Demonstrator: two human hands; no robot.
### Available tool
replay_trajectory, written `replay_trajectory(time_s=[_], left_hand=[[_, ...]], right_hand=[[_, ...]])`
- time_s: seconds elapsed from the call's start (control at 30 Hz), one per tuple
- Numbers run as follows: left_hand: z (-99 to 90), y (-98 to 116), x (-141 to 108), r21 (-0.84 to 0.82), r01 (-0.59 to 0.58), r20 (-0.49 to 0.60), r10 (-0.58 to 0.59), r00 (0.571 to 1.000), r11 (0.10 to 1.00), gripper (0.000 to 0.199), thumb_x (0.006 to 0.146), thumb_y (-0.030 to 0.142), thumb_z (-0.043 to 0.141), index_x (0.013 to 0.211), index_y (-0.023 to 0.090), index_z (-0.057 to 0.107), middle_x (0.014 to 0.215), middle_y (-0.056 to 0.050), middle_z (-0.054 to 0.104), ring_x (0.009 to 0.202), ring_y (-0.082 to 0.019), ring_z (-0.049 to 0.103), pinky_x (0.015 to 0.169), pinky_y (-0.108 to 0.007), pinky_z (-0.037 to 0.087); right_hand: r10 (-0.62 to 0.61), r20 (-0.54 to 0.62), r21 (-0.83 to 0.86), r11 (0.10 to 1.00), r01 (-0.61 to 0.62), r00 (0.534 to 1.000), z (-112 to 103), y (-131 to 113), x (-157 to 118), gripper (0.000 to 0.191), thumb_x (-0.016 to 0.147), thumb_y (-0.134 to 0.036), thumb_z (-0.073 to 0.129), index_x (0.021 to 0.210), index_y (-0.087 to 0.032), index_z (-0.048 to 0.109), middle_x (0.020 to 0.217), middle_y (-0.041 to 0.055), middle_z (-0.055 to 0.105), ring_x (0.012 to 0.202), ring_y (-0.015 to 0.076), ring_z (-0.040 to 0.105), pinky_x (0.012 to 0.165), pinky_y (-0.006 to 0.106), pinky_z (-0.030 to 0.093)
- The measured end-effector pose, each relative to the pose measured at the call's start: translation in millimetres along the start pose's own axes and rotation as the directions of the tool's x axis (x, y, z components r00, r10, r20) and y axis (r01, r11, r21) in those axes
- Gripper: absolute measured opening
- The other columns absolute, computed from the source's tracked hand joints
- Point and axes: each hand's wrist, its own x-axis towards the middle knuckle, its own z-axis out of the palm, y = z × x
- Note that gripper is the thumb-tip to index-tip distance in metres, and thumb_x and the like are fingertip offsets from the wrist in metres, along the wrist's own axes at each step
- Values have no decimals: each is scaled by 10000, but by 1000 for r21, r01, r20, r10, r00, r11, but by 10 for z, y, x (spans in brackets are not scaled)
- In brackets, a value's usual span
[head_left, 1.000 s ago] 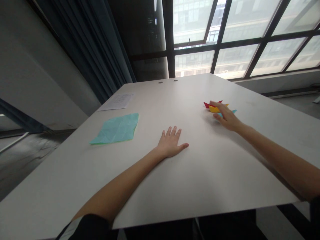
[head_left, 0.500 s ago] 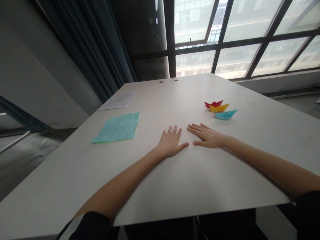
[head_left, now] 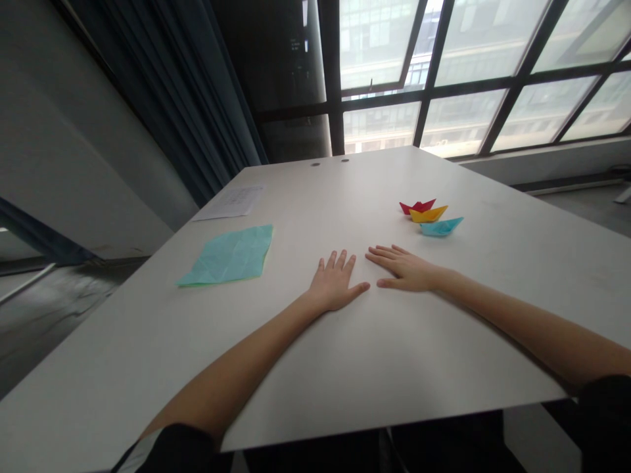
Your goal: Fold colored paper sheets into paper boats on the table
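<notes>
A dark blue curtain [head_left: 170, 79] hangs at upper left in the frame; a dark-framed window [head_left: 468, 56] fills the upper right. Left of centre, 1 faintly marked white sheet [head_left: 231, 203] lies on the desk [head_left: 320, 374], 2 dark spots [head_left: 315, 164] near its far edge.

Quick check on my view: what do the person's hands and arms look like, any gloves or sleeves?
Left hand and right hand are gloveless. The forearms are bare; the left sleeve is black with a pale patch, the right sleeve black.
</notes>
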Motion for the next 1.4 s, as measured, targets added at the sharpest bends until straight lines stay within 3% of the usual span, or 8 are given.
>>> replay_trajectory(time_s=[0.67,0.77,0.93,1.0,1.07,1.2,1.27,1.4], left_hand=[[-158,-54,-35,18,-42,5,42,999,999,738,819,648,208,1378,170,268,1450,-146,242,1320,-319,220,1022,-498,245],[-324,-244,6,15,-73,43,73,996,997,554,854,539,278,1271,212,435,1344,-106,431,1209,-246,416,969,-386,352],[-586,-763,55,103,156,76,-164,984,982,520,818,519,361,1212,208,494,1264,-102,495,1163,-255,450,946,-374,369],[-668,-983,24,167,359,78,-375,924,918,549,796,532,381,1208,187,494,1258,-136,488,1133,-299,470,913,-419,389],[-728,-1190,-31,216,547,52,-568,821,809,566,778,545,399,1200,179,494,1264,-161,472,1144,-346,451,878,-460,405],[-752,-1569,-130,216,720,82,-747,660,660,651,720,570,472,1234,172,451,1335,-178,406,1179,-384,414,870,-488,409],[-720,-1744,-145,206,723,129,-750,648,660,658,710,584,480,1210,156,477,1303,-186,452,1140,-376,461,849,-484,422],[-644,-2022,-125,160,657,201,-675,709,737,685,683,596,508,1166,110,511,1265,-199,495,1103,-344,502,812,-395,450]], right_hand=[[28,14,2,1000,-28,1000,-44,-46,25,725,809,-621,363,1413,-252,207,1455,92,246,1330,286,224,1062,523,165],[26,15,3,1000,-26,1000,-34,-42,21,723,810,-619,363,1413,-250,209,1452,94,253,1327,285,233,1062,517,168],[18,9,20,1000,-19,1000,-11,-11,14,719,809,-617,370,1410,-252,220,1453,89,256,1327,288,231,1066,515,162],[19,14,23,1000,-19,1000,-11,-2,12,719,808,-619,367,1409,-250,226,1454,90,252,1328,290,228,1063,522,164],[24,19,21,999,-24,1000,-16,0,9,723,807,-624,364,1409,-250,224,1455,90,250,1328,292,226,1062,527,162],[26,18,15,1000,-26,999,-28,-6,2,727,806,-628,357,1411,-252,215,1457,87,246,1329,289,225,1063,524,160],[28,21,12,1000,-28,999,-29,-11,1,728,806,-630,354,1411,-250,216,1456,89,246,1330,288,224,1063,523,160],[30,31,11,999,-30,999,-27,-14,5,734,804,-634,351,1411,-244,219,1457,95,244,1332,288,217,1064,522,156]])
